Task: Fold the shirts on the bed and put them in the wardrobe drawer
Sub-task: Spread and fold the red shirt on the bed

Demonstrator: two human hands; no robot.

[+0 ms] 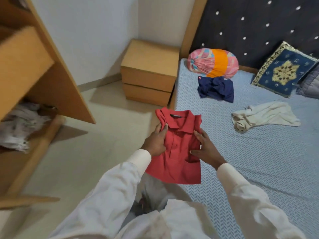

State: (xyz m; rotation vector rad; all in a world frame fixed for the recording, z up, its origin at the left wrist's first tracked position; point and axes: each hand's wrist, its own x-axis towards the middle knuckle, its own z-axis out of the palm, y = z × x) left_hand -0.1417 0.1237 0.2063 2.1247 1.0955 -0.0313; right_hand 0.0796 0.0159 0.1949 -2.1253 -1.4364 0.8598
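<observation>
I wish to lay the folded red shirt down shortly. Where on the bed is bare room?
Free: the wide sheet near you, right of the right hand, this side of the cream shirt. Crowded: by the headboard, where navy shirt, bolster and cushion lie close.

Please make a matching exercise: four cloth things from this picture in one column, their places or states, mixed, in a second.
1 red polo shirt
2 navy shirt
3 cream shirt
4 blue cushion

A leans on headboard
B gripped by left hand, touched by right hand
C crumpled before bolster
D spread alone on sheet

Pairs: 1-B, 2-C, 3-D, 4-A
</observation>
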